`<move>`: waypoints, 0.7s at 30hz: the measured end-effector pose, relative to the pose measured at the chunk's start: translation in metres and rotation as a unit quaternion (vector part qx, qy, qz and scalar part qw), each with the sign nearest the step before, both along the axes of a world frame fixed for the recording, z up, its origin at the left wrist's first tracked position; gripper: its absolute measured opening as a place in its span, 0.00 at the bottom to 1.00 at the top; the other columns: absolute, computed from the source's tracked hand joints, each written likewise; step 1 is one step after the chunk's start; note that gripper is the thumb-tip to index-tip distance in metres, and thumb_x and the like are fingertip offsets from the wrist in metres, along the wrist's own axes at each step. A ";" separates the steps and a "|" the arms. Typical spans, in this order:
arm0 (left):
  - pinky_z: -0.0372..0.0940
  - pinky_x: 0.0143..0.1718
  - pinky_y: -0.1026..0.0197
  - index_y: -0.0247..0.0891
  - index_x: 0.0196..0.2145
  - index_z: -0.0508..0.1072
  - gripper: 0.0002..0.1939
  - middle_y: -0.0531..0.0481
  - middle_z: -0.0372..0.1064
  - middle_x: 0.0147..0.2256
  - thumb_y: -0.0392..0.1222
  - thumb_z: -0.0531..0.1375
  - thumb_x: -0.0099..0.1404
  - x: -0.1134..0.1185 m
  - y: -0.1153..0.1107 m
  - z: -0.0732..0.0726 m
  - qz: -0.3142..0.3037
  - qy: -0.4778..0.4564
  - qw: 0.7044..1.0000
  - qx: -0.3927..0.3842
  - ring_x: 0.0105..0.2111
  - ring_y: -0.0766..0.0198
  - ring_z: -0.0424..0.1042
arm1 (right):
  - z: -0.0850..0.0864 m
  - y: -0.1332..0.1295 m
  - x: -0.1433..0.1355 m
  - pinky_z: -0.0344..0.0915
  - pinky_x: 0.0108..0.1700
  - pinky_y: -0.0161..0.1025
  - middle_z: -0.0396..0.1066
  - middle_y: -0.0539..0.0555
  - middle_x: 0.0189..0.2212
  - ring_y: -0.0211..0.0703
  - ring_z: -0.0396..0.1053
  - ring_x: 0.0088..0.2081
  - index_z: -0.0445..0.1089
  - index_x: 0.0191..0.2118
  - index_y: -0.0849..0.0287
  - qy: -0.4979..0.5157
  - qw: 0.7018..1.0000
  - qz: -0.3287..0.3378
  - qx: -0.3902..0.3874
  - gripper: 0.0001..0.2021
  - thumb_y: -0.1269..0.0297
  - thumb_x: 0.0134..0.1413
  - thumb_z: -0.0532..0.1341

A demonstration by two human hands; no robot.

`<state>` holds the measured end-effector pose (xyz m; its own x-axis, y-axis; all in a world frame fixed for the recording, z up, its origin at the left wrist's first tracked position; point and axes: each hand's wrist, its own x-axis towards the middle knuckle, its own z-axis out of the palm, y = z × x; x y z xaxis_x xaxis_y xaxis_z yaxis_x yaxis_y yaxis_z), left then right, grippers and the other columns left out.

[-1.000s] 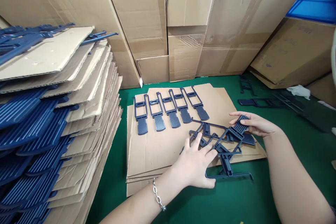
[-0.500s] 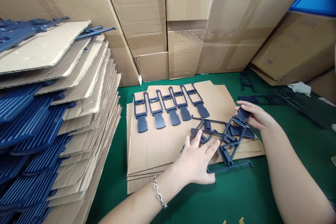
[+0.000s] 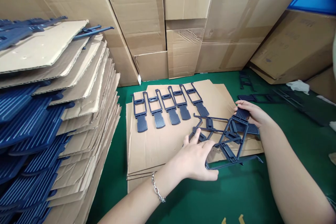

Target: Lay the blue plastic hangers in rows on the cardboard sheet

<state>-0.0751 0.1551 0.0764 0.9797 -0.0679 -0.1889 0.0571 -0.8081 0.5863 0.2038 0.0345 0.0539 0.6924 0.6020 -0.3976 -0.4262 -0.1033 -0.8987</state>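
The right hand (image 3: 256, 112) is closed on the ribbed end plate of one dark blue plastic frame (image 3: 242, 113). The open, rectangular part of this frame extends from the plate toward the near edge of the cardboard sheets (image 3: 149, 150), over other frames.

The left hand (image 3: 195, 161) is spread palm down, fingers apart and thumb set away from them, at the left side of a tangled group of frames (image 3: 210, 123). Its fingertips rest at the frame bars; the contact beneath them is hidden. A chain bracelet (image 3: 156, 191) encircles the left wrist. The two hands are well apart, with the tangled group between them. One bar of the group projects past the near edge of the sheets, above the green work surface (image 3: 236, 196).

Five matching frames (image 3: 142, 125) lie side by side in a row on the sheets, ribbed plates toward the person. At the left stands a tall stack of cardboard layers (image 3: 89, 101) with ribbed blue parts (image 3: 23, 119) between them. At the far right, loose frames (image 3: 262, 98) lie on the green surface near a crumpled white item (image 3: 298, 86) and a carton (image 3: 296, 47)
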 end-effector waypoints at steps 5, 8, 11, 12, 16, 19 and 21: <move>0.32 0.56 0.35 0.45 0.61 0.33 0.46 0.54 0.38 0.60 0.62 0.50 0.51 0.001 0.003 0.002 -0.008 0.020 1.000 -0.018 0.59 0.52 0.19 | 0.000 -0.001 0.001 0.63 0.32 0.36 0.59 0.51 0.28 0.39 0.64 0.27 0.58 0.36 0.58 0.009 1.000 -0.006 0.009 0.10 0.69 0.45 0.58; 0.32 0.56 0.35 0.44 0.61 0.27 0.48 0.53 0.36 0.60 0.62 0.50 0.52 0.001 0.004 0.005 -0.004 0.032 0.999 -0.026 0.59 0.54 0.18 | 0.002 0.000 0.000 0.63 0.32 0.35 0.59 0.50 0.27 0.38 0.63 0.27 0.58 0.36 0.58 0.018 0.999 -0.024 0.014 0.08 0.70 0.47 0.57; 0.32 0.56 0.36 0.45 0.61 0.27 0.48 0.53 0.34 0.61 0.61 0.50 0.52 0.001 0.005 0.008 0.001 0.036 0.998 -0.043 0.60 0.54 0.20 | 0.004 0.002 0.000 0.62 0.30 0.34 0.59 0.50 0.27 0.38 0.63 0.26 0.58 0.35 0.58 0.024 0.999 -0.040 0.009 0.07 0.71 0.48 0.56; 0.32 0.56 0.36 0.46 0.61 0.27 0.48 0.54 0.33 0.61 0.60 0.51 0.52 0.001 0.005 0.010 0.001 0.036 0.998 -0.048 0.60 0.54 0.20 | 0.004 0.002 0.000 0.62 0.30 0.34 0.59 0.50 0.27 0.37 0.63 0.26 0.58 0.35 0.58 0.025 0.999 -0.047 0.006 0.07 0.72 0.48 0.56; 0.32 0.55 0.35 0.51 0.60 0.27 0.47 0.56 0.33 0.61 0.59 0.52 0.51 0.002 0.006 0.011 -0.002 0.038 0.998 -0.043 0.59 0.51 0.19 | 0.005 0.003 0.001 0.63 0.32 0.31 0.59 0.50 0.28 0.34 0.63 0.27 0.58 0.35 0.58 0.017 0.997 -0.082 0.001 0.06 0.72 0.49 0.55; 0.32 0.56 0.35 0.49 0.60 0.26 0.48 0.53 0.33 0.61 0.59 0.52 0.51 0.002 0.006 0.010 0.001 0.040 0.998 -0.037 0.59 0.51 0.19 | 0.004 0.002 0.003 0.63 0.34 0.32 0.59 0.50 0.30 0.34 0.63 0.29 0.57 0.36 0.58 0.007 0.995 -0.101 -0.005 0.06 0.71 0.50 0.54; 0.32 0.56 0.35 0.47 0.60 0.25 0.49 0.52 0.34 0.61 0.59 0.52 0.51 0.003 0.005 0.009 0.002 0.041 0.998 -0.037 0.59 0.52 0.19 | 0.004 0.001 0.004 0.63 0.35 0.32 0.59 0.51 0.33 0.34 0.62 0.30 0.56 0.37 0.58 -0.008 0.993 -0.114 -0.011 0.07 0.70 0.50 0.54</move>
<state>-0.0725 0.1606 0.0857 0.9612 -0.0806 -0.2638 0.1112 -0.7619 0.6381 0.2077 0.0359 0.0579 0.8157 0.4203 -0.3974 -0.4269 -0.0261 -0.9039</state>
